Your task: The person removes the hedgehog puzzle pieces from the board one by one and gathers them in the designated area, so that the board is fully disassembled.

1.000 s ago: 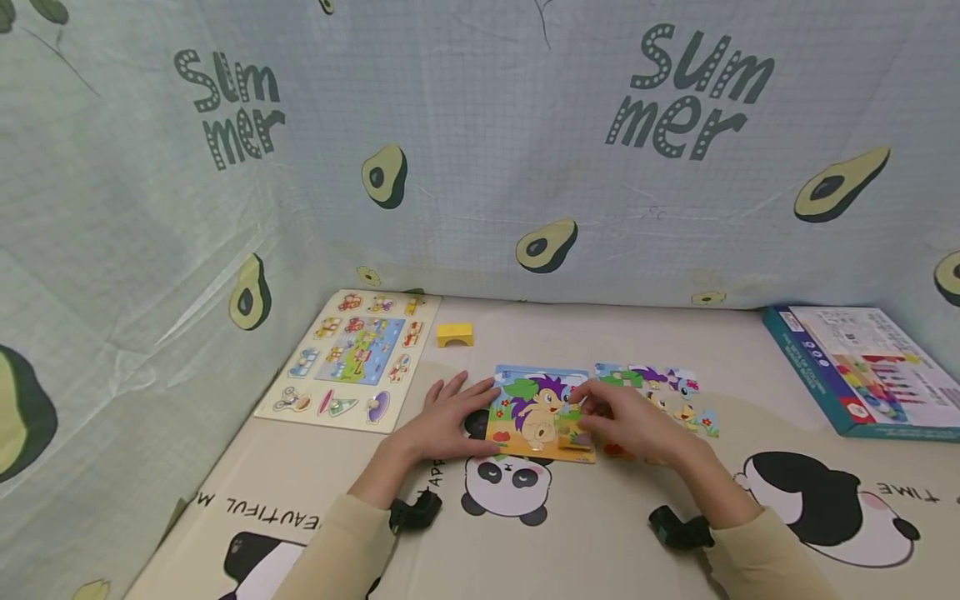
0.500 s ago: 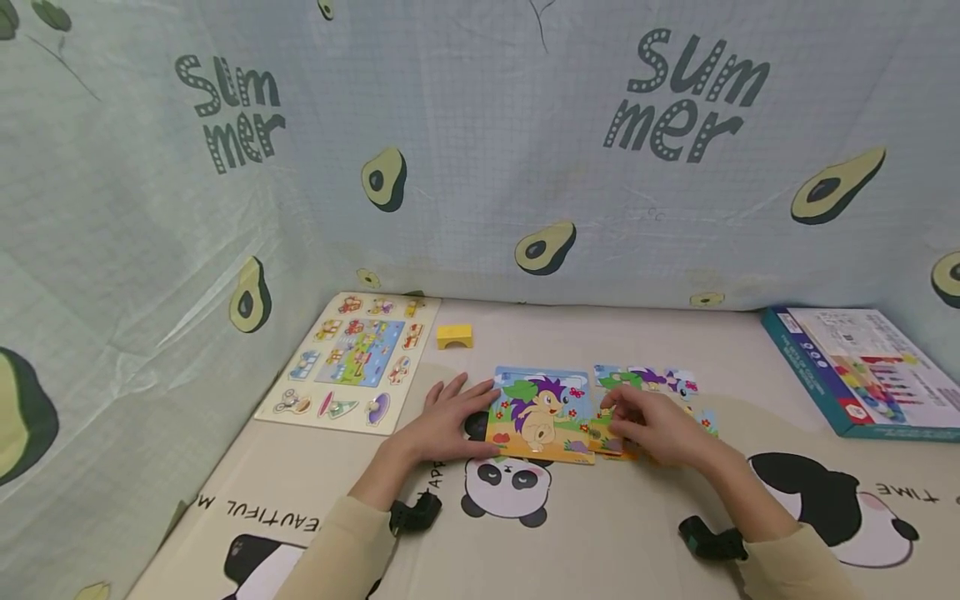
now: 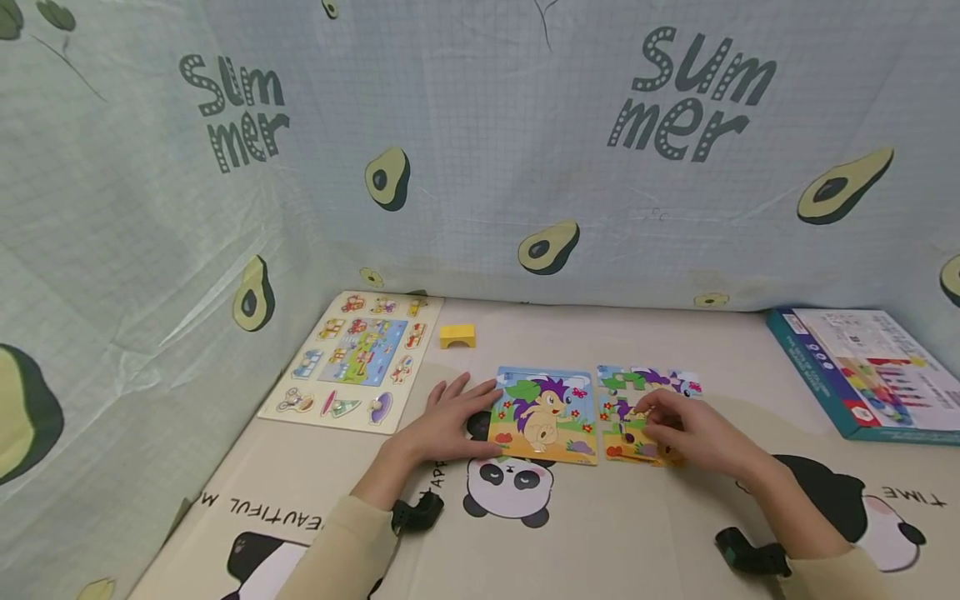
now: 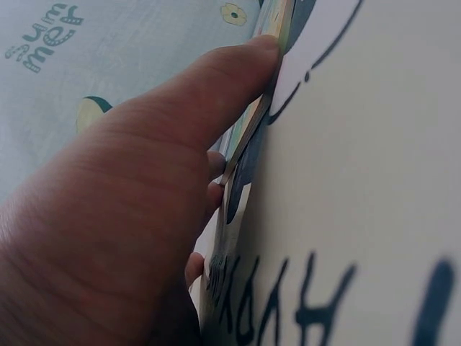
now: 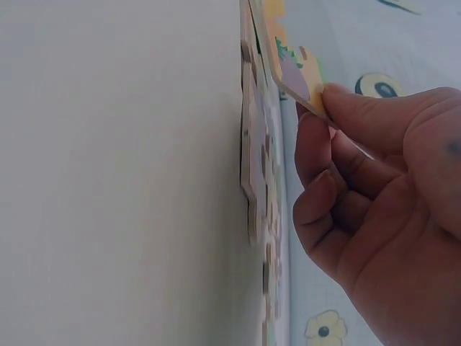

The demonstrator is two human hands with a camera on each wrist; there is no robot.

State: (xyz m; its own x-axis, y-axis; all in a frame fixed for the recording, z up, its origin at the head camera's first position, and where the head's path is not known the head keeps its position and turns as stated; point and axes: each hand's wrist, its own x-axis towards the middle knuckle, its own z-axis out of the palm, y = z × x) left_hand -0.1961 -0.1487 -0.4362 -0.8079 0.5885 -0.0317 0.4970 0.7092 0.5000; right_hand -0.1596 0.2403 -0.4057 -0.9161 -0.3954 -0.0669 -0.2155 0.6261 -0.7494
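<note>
A square hedgehog picture board [image 3: 542, 417] lies flat on the mat. My left hand [image 3: 446, 425] rests at its left edge with fingers spread, and in the left wrist view the thumb [image 4: 238, 72] lies along the board's side. Right of the board lies a partly assembled hedgehog jigsaw [image 3: 637, 379], its lower right part hidden by my right hand [image 3: 693, 433]. That hand pinches a jigsaw piece [image 5: 295, 76] between thumb and fingers, over the jigsaw's lower part. The piece is thin, yellow with a purple patch, and tilted in the right wrist view.
A cream knob puzzle board [image 3: 348, 367] lies at the back left, with a yellow arch block [image 3: 457, 336] beside it. A teal-edged box [image 3: 870, 371] lies at the far right. A fabric wall [image 3: 465, 167] stands behind the mat.
My right hand has moved right, carrying the jigsaw piece from the picture board's lower right corner to over the jigsaw. The left hand has stayed at the board's left edge.
</note>
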